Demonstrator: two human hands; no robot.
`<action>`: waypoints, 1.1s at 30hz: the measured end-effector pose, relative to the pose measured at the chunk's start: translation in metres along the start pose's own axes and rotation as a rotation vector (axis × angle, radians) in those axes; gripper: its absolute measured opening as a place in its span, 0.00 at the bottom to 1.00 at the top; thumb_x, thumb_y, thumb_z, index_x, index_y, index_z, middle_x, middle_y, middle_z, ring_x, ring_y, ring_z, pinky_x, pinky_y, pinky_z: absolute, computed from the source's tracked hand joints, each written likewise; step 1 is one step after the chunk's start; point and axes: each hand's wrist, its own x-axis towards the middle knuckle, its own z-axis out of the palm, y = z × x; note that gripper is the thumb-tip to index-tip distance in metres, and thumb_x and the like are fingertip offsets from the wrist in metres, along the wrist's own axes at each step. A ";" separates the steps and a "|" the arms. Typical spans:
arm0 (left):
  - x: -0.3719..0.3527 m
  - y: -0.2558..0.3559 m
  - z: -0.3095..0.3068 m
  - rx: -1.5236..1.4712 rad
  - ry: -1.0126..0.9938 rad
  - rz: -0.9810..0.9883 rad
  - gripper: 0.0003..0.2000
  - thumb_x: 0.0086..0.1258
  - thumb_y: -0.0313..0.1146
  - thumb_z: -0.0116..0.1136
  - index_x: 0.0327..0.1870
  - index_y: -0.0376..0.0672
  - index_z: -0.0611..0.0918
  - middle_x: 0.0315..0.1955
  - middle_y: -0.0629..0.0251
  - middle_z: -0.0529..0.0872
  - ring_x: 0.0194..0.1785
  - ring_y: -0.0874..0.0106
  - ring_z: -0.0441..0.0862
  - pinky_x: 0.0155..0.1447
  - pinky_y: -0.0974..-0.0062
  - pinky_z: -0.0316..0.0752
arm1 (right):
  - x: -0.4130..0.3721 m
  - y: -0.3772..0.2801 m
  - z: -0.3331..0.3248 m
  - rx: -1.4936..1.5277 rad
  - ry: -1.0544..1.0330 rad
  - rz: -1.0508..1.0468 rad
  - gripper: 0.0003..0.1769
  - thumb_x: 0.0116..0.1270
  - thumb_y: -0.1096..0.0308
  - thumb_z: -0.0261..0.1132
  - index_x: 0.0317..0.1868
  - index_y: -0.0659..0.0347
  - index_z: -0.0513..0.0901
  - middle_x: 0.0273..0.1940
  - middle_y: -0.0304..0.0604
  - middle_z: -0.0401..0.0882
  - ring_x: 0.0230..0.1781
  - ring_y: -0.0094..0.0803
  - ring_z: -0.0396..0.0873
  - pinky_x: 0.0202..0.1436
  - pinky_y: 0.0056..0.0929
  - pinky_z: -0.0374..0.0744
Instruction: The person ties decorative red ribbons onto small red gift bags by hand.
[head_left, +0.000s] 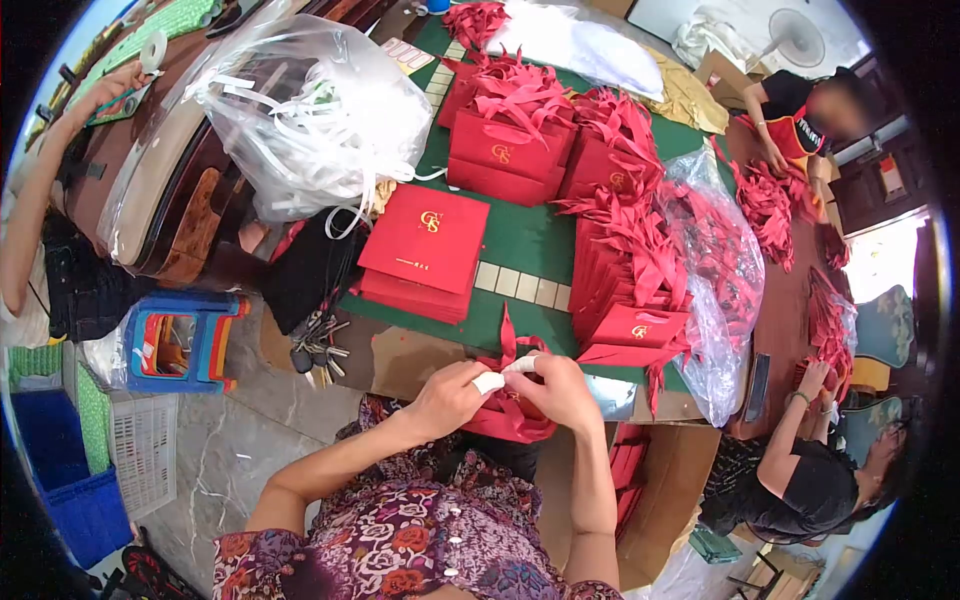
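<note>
My left hand and my right hand meet at the near edge of the table. White wrapping covers some fingertips on both. Their fingers are closed in a pinch on a red ribbon, whose end sticks up above them. Below the fingers hangs a small red gift bag, partly hidden by my hands. Just beyond, to the left, lies a pile of flat red bags with a gold logo. On the right, red bags with ribbons stand in a tight row.
More ribboned bags stand farther back. A clear sack of white ribbons sits at left, and a plastic-wrapped red bundle at right. Keys hang at the table's edge. Stacked stools are left. Other people work at left and right.
</note>
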 end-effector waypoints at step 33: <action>0.029 -0.009 0.002 -0.032 0.032 -0.405 0.09 0.63 0.36 0.71 0.36 0.41 0.88 0.29 0.59 0.84 0.31 0.60 0.85 0.34 0.64 0.77 | -0.016 0.011 0.030 0.018 0.557 0.171 0.07 0.66 0.68 0.71 0.39 0.64 0.87 0.33 0.49 0.85 0.29 0.40 0.85 0.35 0.36 0.81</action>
